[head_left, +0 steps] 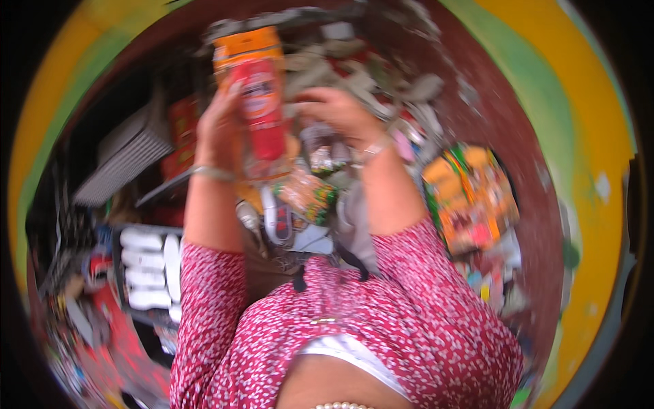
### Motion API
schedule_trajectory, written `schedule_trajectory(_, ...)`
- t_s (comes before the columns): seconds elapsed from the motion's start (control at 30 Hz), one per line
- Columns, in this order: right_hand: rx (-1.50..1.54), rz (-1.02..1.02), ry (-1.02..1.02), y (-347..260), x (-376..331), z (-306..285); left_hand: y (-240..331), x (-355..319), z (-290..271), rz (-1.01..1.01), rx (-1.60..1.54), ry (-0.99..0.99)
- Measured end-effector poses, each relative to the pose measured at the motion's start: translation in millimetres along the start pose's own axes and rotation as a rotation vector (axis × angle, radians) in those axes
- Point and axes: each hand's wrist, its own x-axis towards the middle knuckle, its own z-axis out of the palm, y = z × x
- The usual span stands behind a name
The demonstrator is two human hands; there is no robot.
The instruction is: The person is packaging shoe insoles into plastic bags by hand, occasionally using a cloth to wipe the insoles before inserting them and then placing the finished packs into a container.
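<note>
My left hand [219, 123] is raised and grips a tall red and orange packet [255, 88] by its left side. My right hand [334, 108] is up beside it, fingers curled over a heap of grey and mixed wrappers [368, 75], touching them; what it holds is blurred. Both wrists carry thin bangles. Red patterned sleeves cover my upper arms at the bottom of the view. Small colourful packets [306, 194] hang between my forearms.
A bright orange and yellow bag of packets [470, 198] lies at the right. A rack of white rolls [146, 266] sits at the lower left, a grey ribbed panel [126, 160] above it. Yellow and green wall [579, 136] curves around the right.
</note>
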Motion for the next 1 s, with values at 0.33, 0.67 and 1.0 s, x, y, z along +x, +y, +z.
schedule_trajectory(0.33,0.11,-0.06,0.153,24.8,-4.0,2.3,-26.2,1.7,19.4,-0.077,-0.066,-0.082)
schedule_trajectory(0.67,0.434,-0.184,0.93,12.0,-173.4,-155.2,-23.2,8.6,-1.1,-0.138,0.009,0.102)
schedule_trajectory(1.0,0.415,0.64,1.333,73.9,-306.4,-249.9,-32.7,14.1,-14.2,-0.208,0.09,0.091)
